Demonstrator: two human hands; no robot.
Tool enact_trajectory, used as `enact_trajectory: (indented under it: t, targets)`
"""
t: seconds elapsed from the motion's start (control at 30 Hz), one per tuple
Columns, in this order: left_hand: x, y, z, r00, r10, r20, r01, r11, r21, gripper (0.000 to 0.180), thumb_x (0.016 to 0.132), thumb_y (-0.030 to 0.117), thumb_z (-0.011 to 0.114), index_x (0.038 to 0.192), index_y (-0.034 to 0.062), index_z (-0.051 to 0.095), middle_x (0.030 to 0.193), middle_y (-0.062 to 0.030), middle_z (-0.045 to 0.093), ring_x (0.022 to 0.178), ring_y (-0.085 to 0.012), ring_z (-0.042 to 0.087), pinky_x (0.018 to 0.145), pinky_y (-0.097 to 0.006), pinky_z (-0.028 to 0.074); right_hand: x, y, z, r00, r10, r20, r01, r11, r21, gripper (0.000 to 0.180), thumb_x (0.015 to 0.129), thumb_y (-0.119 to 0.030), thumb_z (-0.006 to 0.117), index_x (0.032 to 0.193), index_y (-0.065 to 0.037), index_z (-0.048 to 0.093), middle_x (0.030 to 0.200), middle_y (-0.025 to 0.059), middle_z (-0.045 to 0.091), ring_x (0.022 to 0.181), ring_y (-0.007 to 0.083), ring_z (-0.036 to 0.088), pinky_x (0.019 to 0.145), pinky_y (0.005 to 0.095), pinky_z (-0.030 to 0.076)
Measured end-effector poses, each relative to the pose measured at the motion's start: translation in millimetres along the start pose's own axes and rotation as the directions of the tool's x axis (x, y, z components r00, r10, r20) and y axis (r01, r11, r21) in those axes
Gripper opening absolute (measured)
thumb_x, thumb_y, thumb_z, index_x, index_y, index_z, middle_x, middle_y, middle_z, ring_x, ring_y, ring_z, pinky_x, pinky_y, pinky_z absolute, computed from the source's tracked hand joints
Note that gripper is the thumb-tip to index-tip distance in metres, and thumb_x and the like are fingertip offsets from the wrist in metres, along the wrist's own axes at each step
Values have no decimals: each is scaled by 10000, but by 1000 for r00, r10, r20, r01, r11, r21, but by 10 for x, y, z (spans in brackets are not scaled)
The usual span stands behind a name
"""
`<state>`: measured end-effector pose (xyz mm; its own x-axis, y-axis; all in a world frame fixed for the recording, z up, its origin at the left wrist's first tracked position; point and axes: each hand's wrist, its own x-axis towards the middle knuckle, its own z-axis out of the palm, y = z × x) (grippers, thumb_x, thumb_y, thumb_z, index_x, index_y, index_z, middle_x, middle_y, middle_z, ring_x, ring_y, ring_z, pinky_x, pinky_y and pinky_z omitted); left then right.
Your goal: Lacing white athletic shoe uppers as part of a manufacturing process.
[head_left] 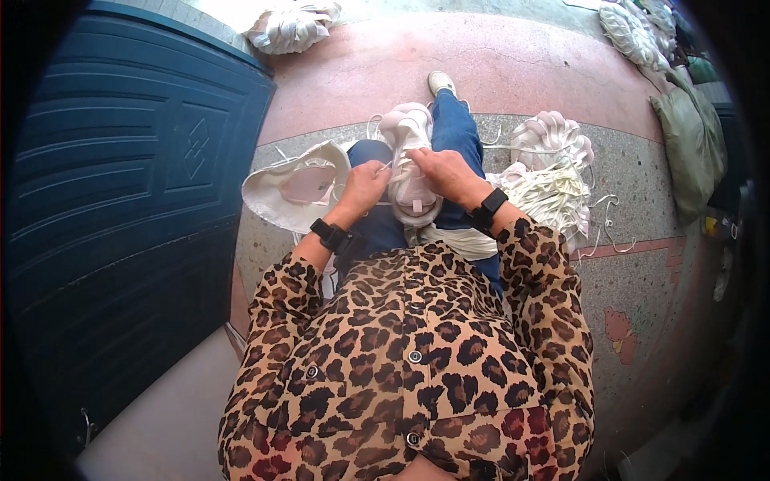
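A white and pale pink sneaker rests on my lap between my thighs, its toe pointing away from me. My left hand is closed at its left side, pinching a thin white shoelace. From the right, my right hand reaches over the sneaker, with thumb and fingers pressed together at its lacing area. Whether those fingertips grip the lace or the shoe's edge is too small to tell. Part of the lacing is hidden by my fingers.
Left of my leg is a white bag-like container with a pale pink shoe in it. A pile of loose laces and a bundle of sneakers lie on the right. Further out are a blue door, a shoe bundle and a grey-green sack.
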<state>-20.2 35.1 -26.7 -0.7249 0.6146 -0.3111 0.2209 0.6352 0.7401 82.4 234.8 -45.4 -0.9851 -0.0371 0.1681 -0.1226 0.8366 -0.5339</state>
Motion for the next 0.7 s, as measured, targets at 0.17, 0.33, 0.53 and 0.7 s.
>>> enact_trajectory:
  t: [0.17,0.33,0.53,0.7]
  targets:
    - [112,131,139,991,128,34,-129,991,25,322,878,288,664,998,-4,733,892,-245,704,864,-396,700,787,-435,541,-254,2,88,934,290,-210,-191,900,391,346,789,-53,699,1117,-83,593,941,135,697,846,352,705,697,424,553]
    - [368,422,270,971,129,202,-150,984,92,281,857,250,664,984,11,742,869,-268,692,853,-412,693,763,-459,536,-290,55,153,904,326,-277,-188,884,427,332,812,-39,709,1120,-77,591,921,127,692,808,325,701,694,389,551]
    - [366,432,399,885,457,91,-453,798,398,121,847,119,637,893,10,661,793,-155,689,745,-332,695,647,-414,551,-227,218,196,873,473,-115,-227,603,765,245,931,-109,662,1166,-71,603,914,38,669,748,127,651,628,275,526]
    - [187,461,339,648,755,96,-666,501,553,76,861,79,614,920,49,577,719,-103,601,657,-268,662,562,-362,532,-73,174,-39,873,348,343,-446,279,851,268,1018,-238,576,1214,-59,608,901,-18,603,703,43,561,580,208,491]
